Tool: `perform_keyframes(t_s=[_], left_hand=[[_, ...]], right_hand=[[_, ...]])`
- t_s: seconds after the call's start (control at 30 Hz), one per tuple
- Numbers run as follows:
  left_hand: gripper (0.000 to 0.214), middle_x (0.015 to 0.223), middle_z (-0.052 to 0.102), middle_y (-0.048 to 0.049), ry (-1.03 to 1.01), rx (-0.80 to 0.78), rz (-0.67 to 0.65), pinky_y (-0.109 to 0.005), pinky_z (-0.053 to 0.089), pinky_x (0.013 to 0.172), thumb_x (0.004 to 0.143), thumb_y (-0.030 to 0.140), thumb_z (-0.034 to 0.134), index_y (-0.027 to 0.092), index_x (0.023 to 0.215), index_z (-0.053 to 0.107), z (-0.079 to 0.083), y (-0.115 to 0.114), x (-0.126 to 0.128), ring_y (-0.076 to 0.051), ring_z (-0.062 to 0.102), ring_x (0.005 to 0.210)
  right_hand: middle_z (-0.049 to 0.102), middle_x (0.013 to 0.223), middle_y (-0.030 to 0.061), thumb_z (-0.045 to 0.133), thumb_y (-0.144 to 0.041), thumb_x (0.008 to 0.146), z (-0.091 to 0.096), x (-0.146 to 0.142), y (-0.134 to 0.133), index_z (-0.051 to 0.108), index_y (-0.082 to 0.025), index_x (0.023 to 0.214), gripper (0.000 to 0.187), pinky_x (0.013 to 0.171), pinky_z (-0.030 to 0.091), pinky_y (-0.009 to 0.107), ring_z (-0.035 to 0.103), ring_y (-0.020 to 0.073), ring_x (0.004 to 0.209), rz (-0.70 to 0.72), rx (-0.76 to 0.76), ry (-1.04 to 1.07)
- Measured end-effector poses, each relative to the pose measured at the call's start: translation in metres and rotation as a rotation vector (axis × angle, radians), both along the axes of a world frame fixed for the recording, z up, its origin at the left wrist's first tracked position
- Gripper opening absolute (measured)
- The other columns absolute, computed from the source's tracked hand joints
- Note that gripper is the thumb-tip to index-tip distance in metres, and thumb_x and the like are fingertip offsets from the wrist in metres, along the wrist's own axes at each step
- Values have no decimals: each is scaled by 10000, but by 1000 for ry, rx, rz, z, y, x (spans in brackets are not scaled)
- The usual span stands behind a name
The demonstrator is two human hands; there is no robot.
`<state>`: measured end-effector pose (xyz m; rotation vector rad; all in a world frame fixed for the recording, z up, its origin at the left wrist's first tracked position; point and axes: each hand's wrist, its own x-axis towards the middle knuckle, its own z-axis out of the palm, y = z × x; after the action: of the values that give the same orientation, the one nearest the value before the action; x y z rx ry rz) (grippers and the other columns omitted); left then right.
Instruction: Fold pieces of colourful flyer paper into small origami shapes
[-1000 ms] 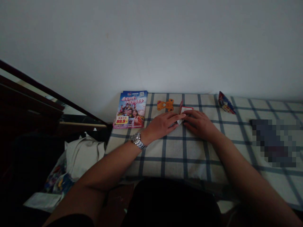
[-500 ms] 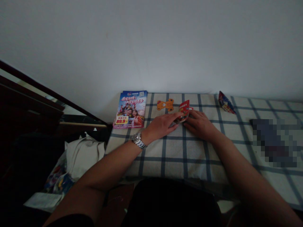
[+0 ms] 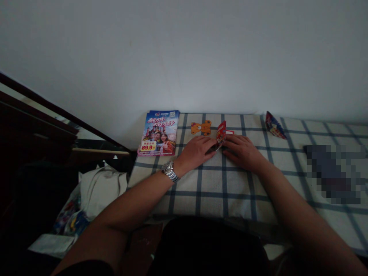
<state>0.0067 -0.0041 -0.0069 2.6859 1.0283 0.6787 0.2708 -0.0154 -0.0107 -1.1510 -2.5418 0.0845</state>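
Observation:
A small red printed paper leaflet (image 3: 220, 132) is folded, with one flap standing up between my hands. My left hand (image 3: 197, 152), a metal watch on its wrist, is closed at the flap's left side, fingertips against its lower edge. My right hand (image 3: 241, 152) rests on the cloth to the right, its fingers curled over the leaflet's other part, of which a red-and-white edge (image 3: 230, 132) shows beyond them. Most of that part is hidden under the fingers. Just left of the leaflet lies an orange teddy-bear cutout (image 3: 201, 128).
A stack of colourful flyers (image 3: 158, 134) lies at the table's back left corner. A folded dark blue and red paper piece (image 3: 275, 125) stands at the back right. A blurred-out dark object (image 3: 330, 168) is farther right on the checked tablecloth (image 3: 209, 191). White bags (image 3: 102, 188) sit below left.
The leaflet's standing flap has turned more edge-on and leans slightly left. My left fingers have drawn back from its face to its lower left edge. My right hand has barely moved.

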Motion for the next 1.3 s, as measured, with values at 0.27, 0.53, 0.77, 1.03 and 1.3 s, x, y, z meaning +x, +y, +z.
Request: perform_keyframes(t_s=[0.27,0.53,0.77,1.03,1.3], left_hand=[[273,1221,743,-80,-6,24,6,-439,555,1013,1040,313,692,198,1283,645,1,-1,2,-266,689,1134],[269,1200,746,-84,-4,25,32,-422,553,999,1029,318,704,198,1266,657,2,-1,5,-263,689,1123],[290,1209,743,-76,-6,28,35,-415,553,998,1014,288,721,198,1280,648,1,-1,4,-257,683,1118],[286,1175,737,-76,8,34,62,-414,562,986,1005,270,720,199,1273,646,2,-2,5,-261,679,1110],[277,1182,727,-75,-4,4,71,-397,559,982,996,251,726,199,1258,651,4,-4,6,-253,676,1112]], right_hand=[[653,1496,127,577,-327,1061,2,-3,-2,718,-265,1325,305,1088,498,577,599,372,1374,-21,14,-28],[642,1494,142,573,-320,1058,1,-4,-1,712,-264,1335,315,1096,510,612,598,382,1368,-14,7,-22],[625,1491,169,582,-294,1058,-1,-4,1,692,-207,1383,354,1170,515,573,591,363,1389,40,24,18],[630,1491,166,594,-298,1054,-4,-3,1,702,-213,1390,362,1162,536,602,610,376,1373,48,41,57],[678,1445,169,592,-289,1054,-3,-2,3,710,-198,1378,357,1163,530,621,619,375,1367,79,39,74]])
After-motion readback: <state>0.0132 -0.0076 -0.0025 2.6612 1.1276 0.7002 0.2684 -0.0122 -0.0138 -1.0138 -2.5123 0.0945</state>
